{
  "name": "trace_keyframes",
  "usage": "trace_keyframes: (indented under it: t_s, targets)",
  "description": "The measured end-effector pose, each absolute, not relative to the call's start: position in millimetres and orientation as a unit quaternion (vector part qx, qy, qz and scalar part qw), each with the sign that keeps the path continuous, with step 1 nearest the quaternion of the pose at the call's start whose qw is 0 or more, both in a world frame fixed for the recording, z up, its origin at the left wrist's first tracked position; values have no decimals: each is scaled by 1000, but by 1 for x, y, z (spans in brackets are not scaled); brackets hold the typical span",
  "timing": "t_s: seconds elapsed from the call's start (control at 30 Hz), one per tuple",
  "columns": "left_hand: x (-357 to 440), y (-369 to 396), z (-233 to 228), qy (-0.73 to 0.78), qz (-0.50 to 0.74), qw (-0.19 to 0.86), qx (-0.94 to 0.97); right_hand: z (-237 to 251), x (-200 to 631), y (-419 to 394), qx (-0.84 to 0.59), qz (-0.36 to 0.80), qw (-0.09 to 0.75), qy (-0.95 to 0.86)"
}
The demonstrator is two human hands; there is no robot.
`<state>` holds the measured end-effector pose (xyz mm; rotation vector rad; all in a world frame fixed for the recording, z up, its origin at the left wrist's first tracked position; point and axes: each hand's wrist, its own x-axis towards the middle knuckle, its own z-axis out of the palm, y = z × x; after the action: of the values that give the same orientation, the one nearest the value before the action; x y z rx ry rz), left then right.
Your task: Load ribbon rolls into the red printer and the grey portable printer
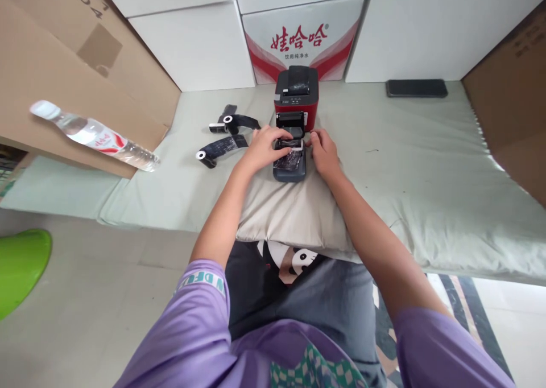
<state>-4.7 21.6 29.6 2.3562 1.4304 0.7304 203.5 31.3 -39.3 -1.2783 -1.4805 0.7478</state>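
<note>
The red-and-black printer (296, 100) stands open, its dark lid (289, 168) flat on the pillow (290, 214). Left hand (265, 147) and right hand (324, 152) pinch the roll (292, 144) inside.

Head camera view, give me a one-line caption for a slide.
Both hands, left hand and right hand, work at the open front tray of a red and black printer on a pale sheet.

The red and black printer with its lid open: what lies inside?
Inside the red and black printer, a shiny black ribbon shows; left hand and right hand cover its ends.
</note>
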Motion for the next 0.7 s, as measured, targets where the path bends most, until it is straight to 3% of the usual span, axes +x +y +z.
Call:
trace_keyframes:
  t_s: [0.4, 0.7]
  targets:
    - [-14, 28, 9, 456, 389, 144, 787, -39, 203, 31, -523, 317, 497, -615]
    - [-6, 22, 7, 465, 348, 159, 798, -38, 203, 30, -522, 321, 497, -615]
